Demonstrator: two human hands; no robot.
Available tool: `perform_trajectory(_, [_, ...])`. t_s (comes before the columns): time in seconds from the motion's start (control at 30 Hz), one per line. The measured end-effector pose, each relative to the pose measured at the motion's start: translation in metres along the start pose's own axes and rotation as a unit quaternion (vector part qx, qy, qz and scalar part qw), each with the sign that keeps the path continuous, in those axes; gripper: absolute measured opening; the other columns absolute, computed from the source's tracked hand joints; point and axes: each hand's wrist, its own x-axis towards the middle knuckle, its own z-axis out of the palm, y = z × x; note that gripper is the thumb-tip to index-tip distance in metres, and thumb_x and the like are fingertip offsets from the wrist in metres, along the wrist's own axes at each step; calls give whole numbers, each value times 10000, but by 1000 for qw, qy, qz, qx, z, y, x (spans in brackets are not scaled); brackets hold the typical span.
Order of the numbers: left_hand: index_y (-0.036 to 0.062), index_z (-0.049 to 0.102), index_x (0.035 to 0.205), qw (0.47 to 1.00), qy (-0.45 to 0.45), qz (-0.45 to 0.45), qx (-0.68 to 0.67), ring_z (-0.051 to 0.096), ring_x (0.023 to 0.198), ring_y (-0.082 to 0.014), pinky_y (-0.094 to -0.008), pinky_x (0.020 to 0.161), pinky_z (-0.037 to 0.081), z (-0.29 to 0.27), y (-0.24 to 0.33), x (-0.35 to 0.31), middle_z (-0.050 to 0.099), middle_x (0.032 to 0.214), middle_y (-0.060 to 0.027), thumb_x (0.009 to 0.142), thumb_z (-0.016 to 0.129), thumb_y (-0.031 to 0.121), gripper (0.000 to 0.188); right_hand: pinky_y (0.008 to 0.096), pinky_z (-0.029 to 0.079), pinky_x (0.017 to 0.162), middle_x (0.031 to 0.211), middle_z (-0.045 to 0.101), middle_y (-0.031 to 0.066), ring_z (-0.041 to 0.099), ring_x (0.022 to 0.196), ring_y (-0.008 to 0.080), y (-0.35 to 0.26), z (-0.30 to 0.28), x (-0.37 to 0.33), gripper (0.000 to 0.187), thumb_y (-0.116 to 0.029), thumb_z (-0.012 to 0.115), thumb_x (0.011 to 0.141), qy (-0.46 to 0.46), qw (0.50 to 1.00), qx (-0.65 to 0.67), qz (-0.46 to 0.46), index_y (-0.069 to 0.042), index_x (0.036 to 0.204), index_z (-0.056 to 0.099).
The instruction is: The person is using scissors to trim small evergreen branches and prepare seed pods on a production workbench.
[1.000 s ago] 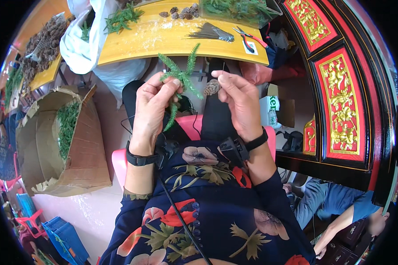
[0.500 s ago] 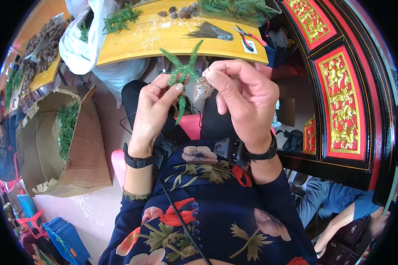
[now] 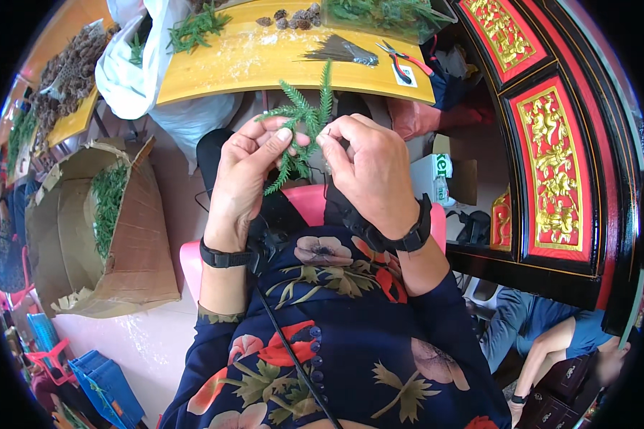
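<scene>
both the left hand (image 3: pixel 247 175) and right hand (image 3: pixel 372 171) pinch a green plastic fir sprig (image 3: pixel 302 121) with closed fingertips, above a pink plastic stool (image 3: pixel 311 204).

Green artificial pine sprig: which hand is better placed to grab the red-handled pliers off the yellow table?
Right, probably. The red-handled pliers lie on the right side of the yellow table, nearer the right hand; the left hand pinches the green artificial pine sprig.

Over the last second both hands rise from the lap toward the near edge of the yellow table (image 3: pixel 215 75), the right hand (image 3: pixel 368 171) closes in until its fingertips meet the left hand (image 3: pixel 247 171) at the green sprig (image 3: pixel 304 118), which now stands more upright.
</scene>
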Motion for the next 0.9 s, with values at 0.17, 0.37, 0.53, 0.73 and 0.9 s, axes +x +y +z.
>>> perform_trajectory(0.17, [8, 635, 999, 999, -22, -7, 31, 498, 662, -17, -152, 577, 378, 1, 2, -1, 677, 844, -31, 897, 609, 111, 148, 340, 425, 513, 691, 575, 98, 567, 541, 246, -4, 0, -1, 67, -74, 637, 804, 9, 1000, -3, 9, -17, 784, 608])
perform_trajectory(0.37, [10, 645, 990, 1000, 7, -14, 13, 456, 612, -12, -153, 545, 344, 6, -2, -2, 667, 816, -15, 900, 609, 128, 153, 349, 437, 528, 719, 585, 96, 565, 580, 270, -2, 6, 0, 51, -50, 629, 799, 57, 995, -24, -82, -12, 807, 595])
perform_trajectory(0.53, [8, 647, 994, 999, 42, 2, -24, 480, 612, -21, -163, 546, 351, 4, -7, -1, 664, 807, -25, 901, 607, 129, 158, 350, 457, 561, 759, 606, 99, 580, 630, 289, 0, 16, -5, 72, -11, 629, 792, 110, 986, 0, -127, -6, 853, 592])
perform_trajectory(0.73, [-1, 643, 1001, 998, 31, 8, -58, 573, 697, -51, -172, 593, 410, 2, -1, -1, 666, 820, -46, 900, 607, 117, 159, 336, 477, 599, 795, 629, 108, 610, 687, 289, -3, 24, -19, 103, 14, 637, 789, 71, 981, 180, -4, -12, 882, 600])
perform_trajectory(0.9, [-10, 634, 1025, 998, -3, -4, -65, 611, 765, -85, -188, 678, 461, 1, -1, -2, 669, 843, -55, 895, 612, 101, 173, 322, 484, 603, 802, 636, 114, 626, 699, 280, 0, 19, -14, 107, 12, 650, 790, 111, 989, 43, -93, -11, 882, 601])
